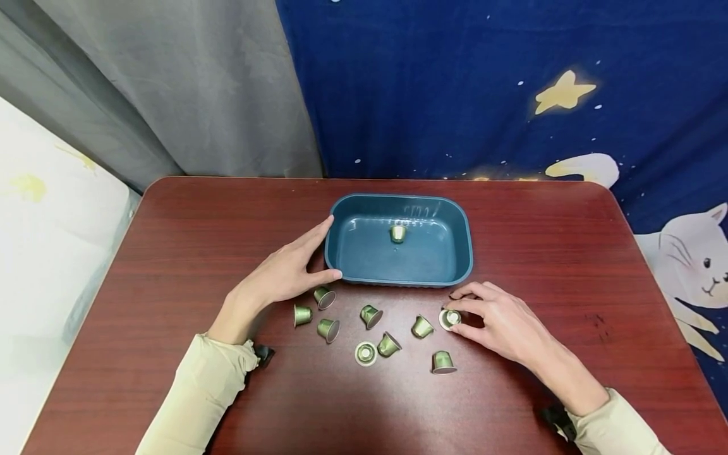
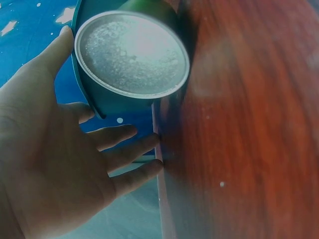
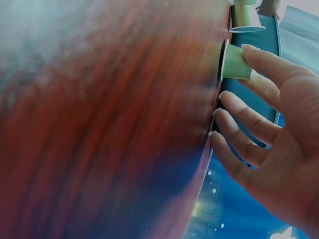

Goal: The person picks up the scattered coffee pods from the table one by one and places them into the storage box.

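Observation:
My left hand (image 1: 284,268) lies with fingers extended along the left end of a blue rectangular tub (image 1: 406,282), thumb at its near corner. One green coffee capsule (image 1: 398,234) sits inside the tub. To the tub's near right, my right hand (image 1: 506,322) pinches another capsule (image 1: 451,318) between thumb and index finger. That capsule (image 3: 237,62) stands on its wide rim in the right wrist view, the thumb on its side and the other fingers spread. A capsule (image 2: 134,55) with its foil lid facing the camera looms large beside my left hand in the left wrist view.
Several green capsules are scattered on the table in front of the tub, among them a tipped one (image 1: 423,327), an upright one (image 1: 366,354) and one near the front (image 1: 443,363). The reddish-brown table (image 1: 199,253) ends at a blue curtain (image 1: 432,95) and a grey curtain (image 1: 227,88).

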The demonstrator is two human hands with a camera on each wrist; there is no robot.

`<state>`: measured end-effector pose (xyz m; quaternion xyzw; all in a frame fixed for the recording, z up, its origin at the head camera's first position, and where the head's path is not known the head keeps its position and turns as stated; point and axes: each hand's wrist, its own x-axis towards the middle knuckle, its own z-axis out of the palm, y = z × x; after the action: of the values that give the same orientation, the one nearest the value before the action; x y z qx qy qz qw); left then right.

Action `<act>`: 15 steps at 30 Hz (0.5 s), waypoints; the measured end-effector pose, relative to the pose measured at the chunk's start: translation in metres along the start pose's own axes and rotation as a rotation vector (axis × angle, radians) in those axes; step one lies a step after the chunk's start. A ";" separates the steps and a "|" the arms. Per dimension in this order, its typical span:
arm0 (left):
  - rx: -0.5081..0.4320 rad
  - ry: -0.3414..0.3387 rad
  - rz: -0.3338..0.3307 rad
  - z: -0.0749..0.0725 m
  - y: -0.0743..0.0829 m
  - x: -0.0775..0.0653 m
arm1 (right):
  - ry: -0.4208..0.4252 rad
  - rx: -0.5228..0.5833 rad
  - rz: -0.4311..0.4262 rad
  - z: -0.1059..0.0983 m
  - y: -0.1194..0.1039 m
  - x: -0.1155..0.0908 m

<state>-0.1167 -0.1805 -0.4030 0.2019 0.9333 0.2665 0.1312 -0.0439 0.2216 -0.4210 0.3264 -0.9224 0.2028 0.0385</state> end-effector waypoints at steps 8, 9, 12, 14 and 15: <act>-0.003 -0.007 -0.007 0.001 0.000 -0.001 | -0.009 -0.017 0.014 -0.005 0.000 -0.002; -0.003 -0.008 -0.006 0.001 0.000 -0.001 | -0.009 -0.019 0.014 -0.005 -0.001 -0.002; 0.003 -0.007 -0.005 0.001 0.000 -0.001 | -0.001 -0.026 0.018 -0.008 -0.001 -0.003; -0.002 -0.004 -0.004 0.001 0.000 -0.001 | 0.005 -0.029 0.024 -0.010 -0.001 -0.003; -0.002 -0.003 -0.004 0.001 0.001 0.000 | 0.006 -0.032 0.029 -0.011 -0.001 -0.004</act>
<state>-0.1161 -0.1798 -0.4032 0.2005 0.9332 0.2667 0.1334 -0.0410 0.2273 -0.4113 0.3118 -0.9300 0.1898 0.0436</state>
